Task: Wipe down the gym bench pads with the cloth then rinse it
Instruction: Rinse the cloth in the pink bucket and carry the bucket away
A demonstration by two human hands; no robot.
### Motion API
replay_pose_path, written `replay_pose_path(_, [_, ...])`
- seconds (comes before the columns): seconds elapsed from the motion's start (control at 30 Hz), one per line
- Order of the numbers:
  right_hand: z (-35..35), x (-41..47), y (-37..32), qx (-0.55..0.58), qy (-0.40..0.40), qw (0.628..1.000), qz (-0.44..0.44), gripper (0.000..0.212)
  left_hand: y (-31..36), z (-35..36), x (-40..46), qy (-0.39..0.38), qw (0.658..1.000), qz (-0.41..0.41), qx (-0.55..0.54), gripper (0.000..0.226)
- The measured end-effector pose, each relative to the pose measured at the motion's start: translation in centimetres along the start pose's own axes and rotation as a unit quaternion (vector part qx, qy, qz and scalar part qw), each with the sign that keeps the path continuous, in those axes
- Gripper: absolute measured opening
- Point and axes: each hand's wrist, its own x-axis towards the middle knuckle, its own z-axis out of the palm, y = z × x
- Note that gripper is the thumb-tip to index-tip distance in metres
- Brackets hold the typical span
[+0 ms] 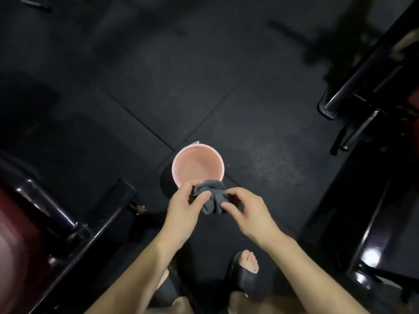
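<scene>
Pinching the bunched grey cloth (212, 199) between them, left hand (184, 210) and right hand (246, 211) grip it.

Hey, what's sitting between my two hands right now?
In the head view, the bunched grey cloth lies between the left hand and right hand; both pinch it, just near the pink bucket.

left grip (184, 206) pinching, right grip (246, 210) pinching, forearms converging
</scene>
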Motion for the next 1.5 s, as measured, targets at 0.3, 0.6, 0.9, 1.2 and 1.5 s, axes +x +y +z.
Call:
replay_pose_path(0.3, [4.3, 7.9, 6.7, 0.092, 0.009, 0.992, -0.080, 0.013, -8.1, -0.3, 8.4, 0.016, 0.989, 0.121, 0.080, 0.012])
replay_pose_path(0.6, [1.1, 14.6, 5.7, 0.270, 0.104, 0.934, -0.211, 0.013, -6.2, -2.0, 14.7, -0.088, 0.970, 0.218, 0.066, 0.039])
replay_pose_path(0.9, [-3.4, 15.3, 6.9, 0.288, 0.284, 0.891, -0.206, 0.016, -8.1, -4.0, 18.6, -0.165, 0.945, 0.151, 0.237, 0.025])
replay_pose_path(1.2, [-3.8, 16.0, 8.3, 0.225, 0.339, 0.907, -0.105, 0.016, -8.7, -5.9, 17.8, -0.134, 0.972, 0.110, 0.160, 0.038])
replay_pose_path(1.5, [2.8, 14.4, 5.5, 0.114, 0.247, 0.957, -0.101, 0.012, -7.6, -1.0, 16.4, -0.108, 0.990, -0.009, -0.085, 0.022])
